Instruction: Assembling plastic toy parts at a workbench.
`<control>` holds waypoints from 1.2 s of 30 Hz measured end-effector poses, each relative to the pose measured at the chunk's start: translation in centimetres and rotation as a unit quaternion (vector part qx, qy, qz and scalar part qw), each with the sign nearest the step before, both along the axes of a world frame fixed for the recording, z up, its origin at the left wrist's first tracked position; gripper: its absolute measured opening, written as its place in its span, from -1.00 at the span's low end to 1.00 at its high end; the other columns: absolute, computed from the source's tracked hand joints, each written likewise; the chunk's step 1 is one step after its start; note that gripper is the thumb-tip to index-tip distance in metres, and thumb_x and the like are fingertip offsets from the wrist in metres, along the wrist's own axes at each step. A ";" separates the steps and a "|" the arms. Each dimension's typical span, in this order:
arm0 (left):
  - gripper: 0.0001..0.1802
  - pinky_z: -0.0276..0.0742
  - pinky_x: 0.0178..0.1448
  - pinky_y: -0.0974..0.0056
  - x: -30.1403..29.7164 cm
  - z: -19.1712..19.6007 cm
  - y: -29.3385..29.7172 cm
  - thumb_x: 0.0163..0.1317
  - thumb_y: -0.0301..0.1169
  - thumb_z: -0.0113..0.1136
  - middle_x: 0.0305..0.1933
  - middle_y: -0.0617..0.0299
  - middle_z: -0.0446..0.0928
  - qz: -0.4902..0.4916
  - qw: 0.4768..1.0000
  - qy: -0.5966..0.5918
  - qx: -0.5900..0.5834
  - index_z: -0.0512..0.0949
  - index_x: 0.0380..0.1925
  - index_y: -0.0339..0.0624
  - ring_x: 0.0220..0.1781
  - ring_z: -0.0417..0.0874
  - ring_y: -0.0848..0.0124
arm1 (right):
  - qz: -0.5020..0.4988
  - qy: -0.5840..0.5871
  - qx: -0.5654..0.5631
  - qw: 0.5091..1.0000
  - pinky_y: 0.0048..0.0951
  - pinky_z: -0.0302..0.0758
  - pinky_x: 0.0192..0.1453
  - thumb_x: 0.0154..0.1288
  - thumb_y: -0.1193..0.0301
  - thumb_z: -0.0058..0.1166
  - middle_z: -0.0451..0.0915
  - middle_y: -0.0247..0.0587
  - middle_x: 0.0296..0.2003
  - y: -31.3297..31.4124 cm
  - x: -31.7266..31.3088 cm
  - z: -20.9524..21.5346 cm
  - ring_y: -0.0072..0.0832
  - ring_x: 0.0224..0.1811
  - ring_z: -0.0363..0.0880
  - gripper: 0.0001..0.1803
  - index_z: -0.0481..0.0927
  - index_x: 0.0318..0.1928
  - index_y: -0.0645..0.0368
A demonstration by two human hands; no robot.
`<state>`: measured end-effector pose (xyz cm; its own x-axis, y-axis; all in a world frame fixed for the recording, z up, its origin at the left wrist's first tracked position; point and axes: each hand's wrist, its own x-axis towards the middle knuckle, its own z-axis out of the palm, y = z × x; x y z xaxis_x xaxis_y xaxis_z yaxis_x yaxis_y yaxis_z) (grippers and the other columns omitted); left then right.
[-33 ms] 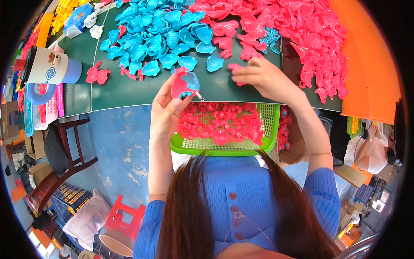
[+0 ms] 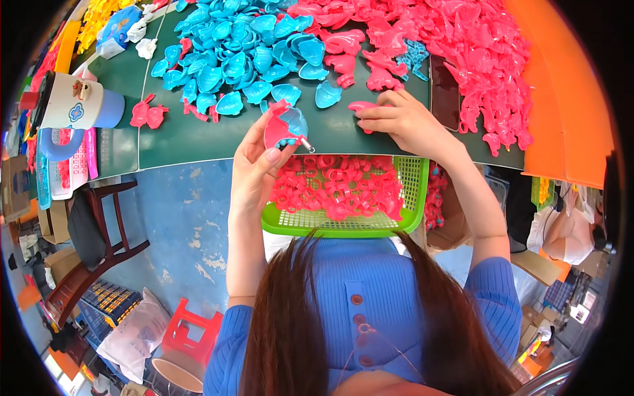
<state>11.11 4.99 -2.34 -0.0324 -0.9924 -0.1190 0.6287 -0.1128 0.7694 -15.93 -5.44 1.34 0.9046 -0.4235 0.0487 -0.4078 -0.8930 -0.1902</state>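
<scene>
My left hand point(image 2: 256, 162) pinches a pink and blue plastic shell assembly point(image 2: 284, 125) above the table's front edge. A small metal pin point(image 2: 307, 145) sticks out of its lower right side. On the green tabletop, my right hand point(image 2: 406, 122) has its fingers closed at a pink plastic piece point(image 2: 361, 105); the fingers partly cover it. Beyond my hands lies a heap of blue shell-shaped parts point(image 2: 231, 63), with one blue shell point(image 2: 327, 95) lying apart close to the right hand. A large heap of pink plastic parts point(image 2: 462, 39) spreads over the right side.
A green basket point(image 2: 416, 211) of small pink ring-like parts sits below the table edge, against my body. A cup point(image 2: 72, 102) stands at the left. A dark flat rectangular object point(image 2: 444, 92) lies beside the pink heap. A red stool point(image 2: 191, 333) is on the floor.
Very little differs. The assembly in my left hand has turned slightly, and my right fingers have shifted a bit at the pink piece.
</scene>
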 end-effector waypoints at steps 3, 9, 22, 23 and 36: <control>-0.15 0.38 0.26 0.14 -0.7 0.2 -0.3 0.04 -0.27 0.31 0.20 -0.03 0.31 0.000 1.000 -0.016 -0.012 0.10 0.24 -0.44 0.19 0.42 0.19 | -0.049 -0.102 -0.002 0.994 -0.31 0.34 0.11 0.02 0.58 0.12 0.48 -0.31 0.06 1.0 -0.3 0.4 -0.31 0.03 0.39 -0.57 0.54 -0.03 0.07; -0.14 0.40 0.24 0.14 -1.7 -0.1 -0.4 0.03 -0.24 0.32 0.19 -0.01 0.32 -0.008 1.000 -0.022 -0.006 0.11 0.24 -0.42 0.18 0.44 0.20 | -0.253 -0.192 0.023 0.948 -0.32 0.34 0.12 0.01 0.41 0.25 0.51 -0.14 -0.06 3.6 1.2 -2.0 -0.23 0.02 0.40 -0.55 0.51 -0.03 0.24; -0.26 0.57 0.02 0.24 -3.5 -0.5 0.1 0.12 -0.03 0.20 0.00 0.16 0.47 -0.085 0.996 0.020 0.009 0.27 0.17 -0.31 -0.07 0.58 0.40 | -0.115 -0.354 0.176 0.911 -0.31 0.37 0.10 -0.10 0.37 0.34 0.58 -0.13 -0.12 4.7 5.0 3.1 -0.29 -0.03 0.47 -0.49 0.57 -0.05 0.21; -0.26 0.57 0.02 0.24 -3.4 -0.5 0.0 0.12 -0.03 0.20 0.00 0.16 0.47 -0.081 0.996 0.020 0.010 0.27 0.17 -0.31 -0.07 0.58 0.40 | -0.113 -0.354 0.178 0.911 -0.31 0.37 0.10 -0.10 0.37 0.34 0.58 -0.13 -0.12 4.6 5.0 3.2 -0.29 -0.03 0.47 -0.49 0.57 -0.05 0.21; -0.55 0.56 0.01 0.37 -3.2 0.6 -0.1 0.29 -0.12 0.01 -0.09 0.24 0.51 -0.134 0.982 0.128 0.048 0.40 -0.04 -0.29 -0.08 0.58 0.43 | -0.142 -0.331 0.277 0.891 -0.41 0.33 0.12 -0.04 0.43 0.31 0.55 -0.12 -0.09 4.6 5.1 2.6 -0.38 0.00 0.46 -0.51 0.55 -0.02 0.25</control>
<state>7.91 4.91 -1.71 -0.3318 -0.9286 -0.1661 0.7377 -0.3651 0.5678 -10.84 -0.83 3.91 0.6073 -0.7561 0.2438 -0.2377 -0.4658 -0.8524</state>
